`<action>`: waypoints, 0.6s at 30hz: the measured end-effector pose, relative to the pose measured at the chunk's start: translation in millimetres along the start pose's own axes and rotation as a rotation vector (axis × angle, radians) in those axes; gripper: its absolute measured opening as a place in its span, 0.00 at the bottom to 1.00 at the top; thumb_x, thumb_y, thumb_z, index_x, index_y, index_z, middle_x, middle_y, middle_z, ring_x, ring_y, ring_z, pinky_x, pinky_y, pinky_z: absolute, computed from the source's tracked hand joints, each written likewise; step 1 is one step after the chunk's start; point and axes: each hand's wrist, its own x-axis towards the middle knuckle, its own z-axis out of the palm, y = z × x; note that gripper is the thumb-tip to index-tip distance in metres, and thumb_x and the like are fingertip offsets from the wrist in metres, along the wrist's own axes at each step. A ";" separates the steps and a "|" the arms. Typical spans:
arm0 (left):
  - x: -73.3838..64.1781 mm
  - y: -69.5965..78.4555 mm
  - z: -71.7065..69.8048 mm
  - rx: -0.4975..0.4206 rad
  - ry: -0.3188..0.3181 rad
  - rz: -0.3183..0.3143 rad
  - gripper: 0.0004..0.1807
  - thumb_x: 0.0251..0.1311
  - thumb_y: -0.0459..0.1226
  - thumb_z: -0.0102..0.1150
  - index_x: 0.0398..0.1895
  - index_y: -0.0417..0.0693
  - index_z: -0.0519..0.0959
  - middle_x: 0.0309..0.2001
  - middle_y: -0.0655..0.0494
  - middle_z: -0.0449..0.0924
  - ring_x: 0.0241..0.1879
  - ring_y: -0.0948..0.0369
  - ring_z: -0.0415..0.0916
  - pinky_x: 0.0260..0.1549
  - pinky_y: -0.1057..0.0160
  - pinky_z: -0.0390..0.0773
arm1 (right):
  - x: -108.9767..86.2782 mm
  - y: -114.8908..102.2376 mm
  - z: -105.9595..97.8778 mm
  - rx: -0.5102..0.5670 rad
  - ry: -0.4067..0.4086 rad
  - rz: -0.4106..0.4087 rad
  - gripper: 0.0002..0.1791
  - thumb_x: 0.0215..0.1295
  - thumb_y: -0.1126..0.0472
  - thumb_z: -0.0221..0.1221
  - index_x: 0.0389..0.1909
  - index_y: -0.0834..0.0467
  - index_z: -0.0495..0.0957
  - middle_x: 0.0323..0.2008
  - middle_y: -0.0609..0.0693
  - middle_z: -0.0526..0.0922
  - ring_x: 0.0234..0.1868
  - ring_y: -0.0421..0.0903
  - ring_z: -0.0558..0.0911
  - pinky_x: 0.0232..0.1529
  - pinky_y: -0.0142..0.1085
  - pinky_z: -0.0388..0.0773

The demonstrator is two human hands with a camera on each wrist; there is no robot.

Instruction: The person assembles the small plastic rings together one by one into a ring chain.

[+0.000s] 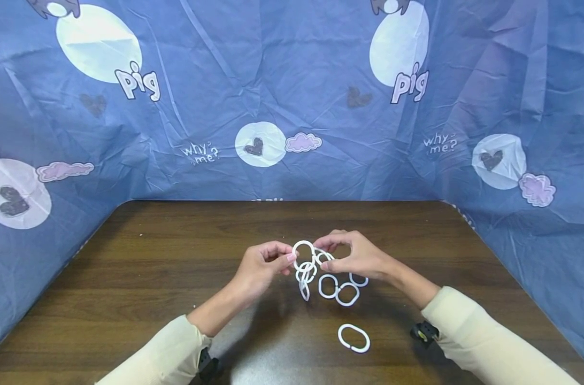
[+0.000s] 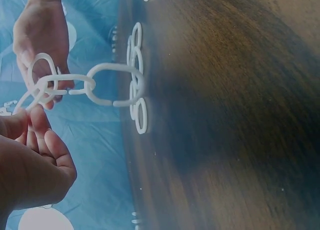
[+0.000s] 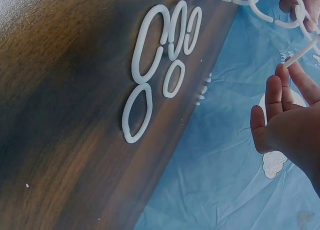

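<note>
The thumb and fingers of my left hand [image 1: 259, 270] pinch a white plastic link [image 1: 304, 243] above the table. Other links hang joined beneath it as a short chain; one hanging link [image 2: 115, 66] shows a small gap in its side in the left wrist view. From the other side, my right hand [image 1: 364, 258] pinches another white link [image 3: 299, 54] against this chain, its thumb and forefinger at the link's end. The remaining right fingers stay extended in the right wrist view.
Several loose white links lie on the brown wooden table [image 1: 152, 267], a few just under the right hand. One oval link [image 1: 368, 342] lies apart, nearer the body. A blue printed cloth [image 1: 292, 69] rises behind and beside the table.
</note>
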 end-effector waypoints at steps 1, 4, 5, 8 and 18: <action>0.1 -0.1 0.1 0.001 0.001 0.000 0.09 0.59 0.29 0.61 0.39 0.28 0.79 0.27 0.55 0.80 0.25 0.63 0.75 0.29 0.68 0.77 | 0.3 0.3 0.2 -0.009 0.002 -0.006 0.23 0.51 0.58 0.68 0.50 0.57 0.82 0.38 0.47 0.80 0.44 0.49 0.76 0.48 0.41 0.70; -0.1 -1.0 0.4 0.009 0.003 0.001 0.08 0.59 0.28 0.61 0.39 0.29 0.80 0.28 0.53 0.81 0.25 0.63 0.75 0.29 0.68 0.77 | 0.8 0.0 1.2 -0.035 0.005 -0.023 0.22 0.50 0.58 0.68 0.49 0.57 0.82 0.38 0.49 0.81 0.44 0.50 0.76 0.48 0.41 0.69; -0.2 -1.6 0.4 0.011 0.001 0.001 0.08 0.59 0.28 0.62 0.38 0.30 0.80 0.29 0.52 0.81 0.25 0.63 0.75 0.29 0.68 0.77 | 1.1 -0.2 1.9 -0.043 0.005 -0.028 0.22 0.50 0.58 0.68 0.49 0.57 0.82 0.39 0.50 0.81 0.44 0.49 0.76 0.49 0.42 0.69; -0.4 -2.9 0.6 0.018 -0.014 0.005 0.09 0.59 0.29 0.62 0.39 0.29 0.80 0.30 0.50 0.82 0.26 0.61 0.76 0.31 0.66 0.79 | 2.3 -1.5 4.0 -0.064 -0.002 -0.047 0.23 0.50 0.58 0.68 0.49 0.57 0.82 0.39 0.51 0.82 0.44 0.49 0.76 0.49 0.41 0.69; -0.7 -4.4 -1.1 0.015 -0.027 -0.002 0.10 0.59 0.30 0.61 0.40 0.29 0.79 0.32 0.48 0.82 0.29 0.59 0.78 0.33 0.61 0.81 | 5.1 -4.0 5.0 -0.048 0.005 -0.077 0.22 0.51 0.57 0.68 0.49 0.58 0.82 0.39 0.53 0.82 0.44 0.52 0.76 0.49 0.40 0.69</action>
